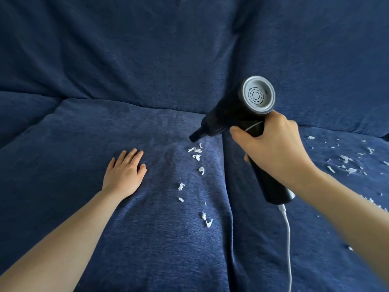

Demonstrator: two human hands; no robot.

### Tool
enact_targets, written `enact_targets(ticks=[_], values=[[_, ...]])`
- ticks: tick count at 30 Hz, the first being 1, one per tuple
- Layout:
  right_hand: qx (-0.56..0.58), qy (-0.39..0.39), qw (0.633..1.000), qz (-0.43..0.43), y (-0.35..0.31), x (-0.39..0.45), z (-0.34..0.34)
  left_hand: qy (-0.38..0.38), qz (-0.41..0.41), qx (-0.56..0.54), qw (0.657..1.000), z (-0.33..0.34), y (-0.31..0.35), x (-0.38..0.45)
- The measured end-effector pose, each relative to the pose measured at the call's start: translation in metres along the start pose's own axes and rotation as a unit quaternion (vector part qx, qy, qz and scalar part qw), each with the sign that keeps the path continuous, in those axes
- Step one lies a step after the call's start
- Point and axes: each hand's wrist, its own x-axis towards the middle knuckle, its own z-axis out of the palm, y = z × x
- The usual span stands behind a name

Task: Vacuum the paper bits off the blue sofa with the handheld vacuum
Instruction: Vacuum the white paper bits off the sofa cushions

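My right hand (271, 144) grips the handle of a black handheld vacuum (233, 114) with a grey vented rear cap. Its narrow nozzle (194, 137) points down-left, hovering just above the top of a line of white paper bits (196, 152) on the blue sofa's left seat cushion (84, 165). More bits trail down the cushion towards me (207, 220). My left hand (124, 171) lies flat, palm down and fingers apart, on the same cushion to the left of the bits.
A second scatter of paper bits (345, 163) lies on the right seat cushion. A white cable (288, 239) hangs from the vacuum's handle base down the seam between the cushions. The sofa backrest (147, 49) rises behind.
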Motion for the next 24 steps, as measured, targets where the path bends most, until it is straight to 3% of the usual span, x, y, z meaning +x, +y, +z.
enact_targets(ticks=[14, 24], values=[[0.024, -0.015, 0.999, 0.029, 0.028, -0.008, -0.029, -0.016, -0.053, -0.022, 0.998, 0.001, 0.019, -0.013], [0.017, -0.032, 0.999, 0.02, 0.019, -0.034, -0.045, -0.036, -0.039, -0.026, 0.998, -0.004, 0.043, -0.047]])
